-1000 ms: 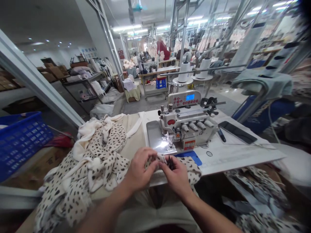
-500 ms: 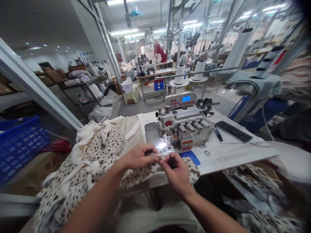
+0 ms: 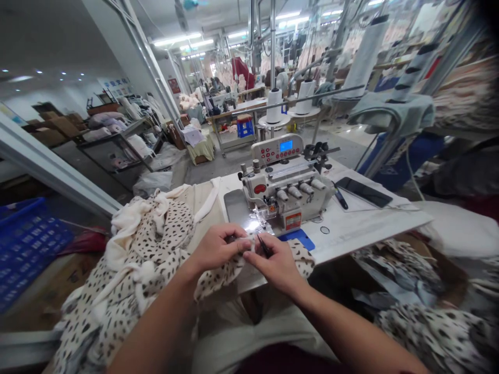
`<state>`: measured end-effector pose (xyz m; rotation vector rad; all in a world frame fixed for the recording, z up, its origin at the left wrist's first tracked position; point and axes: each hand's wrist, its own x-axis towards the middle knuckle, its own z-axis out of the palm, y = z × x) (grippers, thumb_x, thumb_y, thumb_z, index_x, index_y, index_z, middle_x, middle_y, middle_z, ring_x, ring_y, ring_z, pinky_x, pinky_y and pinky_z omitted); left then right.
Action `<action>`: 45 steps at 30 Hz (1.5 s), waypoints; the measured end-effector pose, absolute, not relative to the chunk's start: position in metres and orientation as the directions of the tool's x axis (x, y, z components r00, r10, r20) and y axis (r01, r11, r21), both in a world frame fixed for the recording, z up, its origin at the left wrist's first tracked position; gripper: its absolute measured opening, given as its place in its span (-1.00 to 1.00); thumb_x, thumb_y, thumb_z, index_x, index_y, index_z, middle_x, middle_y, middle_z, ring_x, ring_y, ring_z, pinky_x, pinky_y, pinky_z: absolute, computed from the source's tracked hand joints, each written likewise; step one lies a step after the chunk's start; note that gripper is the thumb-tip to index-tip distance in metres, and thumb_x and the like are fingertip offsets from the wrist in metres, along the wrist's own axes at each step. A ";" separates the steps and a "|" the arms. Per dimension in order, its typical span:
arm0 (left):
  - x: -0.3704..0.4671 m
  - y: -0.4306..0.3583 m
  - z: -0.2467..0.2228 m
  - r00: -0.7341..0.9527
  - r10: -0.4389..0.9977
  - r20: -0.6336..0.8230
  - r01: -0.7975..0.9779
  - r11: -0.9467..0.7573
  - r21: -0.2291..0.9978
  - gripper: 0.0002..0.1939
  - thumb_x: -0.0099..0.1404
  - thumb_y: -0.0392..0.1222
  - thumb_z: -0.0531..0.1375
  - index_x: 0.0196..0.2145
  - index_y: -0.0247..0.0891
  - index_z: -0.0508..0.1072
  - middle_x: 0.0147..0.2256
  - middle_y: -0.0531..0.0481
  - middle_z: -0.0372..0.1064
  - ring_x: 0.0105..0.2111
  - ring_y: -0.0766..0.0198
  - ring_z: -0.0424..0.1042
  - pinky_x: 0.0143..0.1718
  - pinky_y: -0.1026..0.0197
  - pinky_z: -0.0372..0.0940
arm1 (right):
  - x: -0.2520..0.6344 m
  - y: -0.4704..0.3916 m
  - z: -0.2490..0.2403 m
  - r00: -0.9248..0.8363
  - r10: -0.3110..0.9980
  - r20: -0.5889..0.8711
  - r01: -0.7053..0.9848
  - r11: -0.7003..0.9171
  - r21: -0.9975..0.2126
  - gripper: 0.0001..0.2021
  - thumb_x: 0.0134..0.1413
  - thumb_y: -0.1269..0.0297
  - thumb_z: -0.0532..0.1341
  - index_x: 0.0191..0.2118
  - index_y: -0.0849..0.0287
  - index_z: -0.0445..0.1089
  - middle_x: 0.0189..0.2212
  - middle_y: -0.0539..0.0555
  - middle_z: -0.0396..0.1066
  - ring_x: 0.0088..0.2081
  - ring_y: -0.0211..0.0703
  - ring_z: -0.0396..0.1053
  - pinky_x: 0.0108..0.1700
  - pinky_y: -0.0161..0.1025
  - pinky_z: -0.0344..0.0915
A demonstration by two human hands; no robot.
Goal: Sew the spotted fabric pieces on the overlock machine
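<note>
My left hand [image 3: 222, 248] is closed, thumb and fingers pinching the edge of a cream fabric piece with dark spots [image 3: 222, 278]. Against it, my right hand [image 3: 276, 262] is closed on the same edge, fingertips almost touching the left ones. Tucked in the right hand is a small dark pointed tool [image 3: 265, 246], resembling thread snips, partly hidden by the fingers. The pinched edge itself is mostly covered. Both hands are just in front of the overlock sewing machine [image 3: 286, 192], near its metal plate [image 3: 238, 208]. One end of the fabric hangs out right of my right hand.
Spotted fabric with white plush parts [image 3: 136, 249] is heaped on the left. A phone [image 3: 364, 191], a black pen-like item [image 3: 340, 197] and a small ring [image 3: 324, 230] lie on the white table [image 3: 351, 228]. A blue basket [image 3: 31, 249] stands far left; thread cones [image 3: 274, 106] stand behind.
The view has shifted, so the machine and table appear further left and slightly higher. Both hands keep their pinch on the fabric, with the fingertips slightly rearranged.
</note>
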<state>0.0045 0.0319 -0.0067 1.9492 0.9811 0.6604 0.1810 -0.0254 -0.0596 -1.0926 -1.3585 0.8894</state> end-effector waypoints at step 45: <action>0.062 0.005 -0.047 0.594 0.636 0.493 0.670 -0.730 0.135 -0.77 0.39 -0.32 0.10 -0.05 -0.22 0.48 -0.19 -0.15 0.46 -0.19 0.11 0.38 -0.13 0.06 0.25 | 0.182 -0.017 -0.108 0.399 0.909 -0.120 -0.255 -0.015 -0.967 -0.66 -0.04 0.02 0.37 -0.47 0.23 0.40 -0.58 -0.04 0.32 -0.52 -0.27 0.21 -0.44 -0.32 0.20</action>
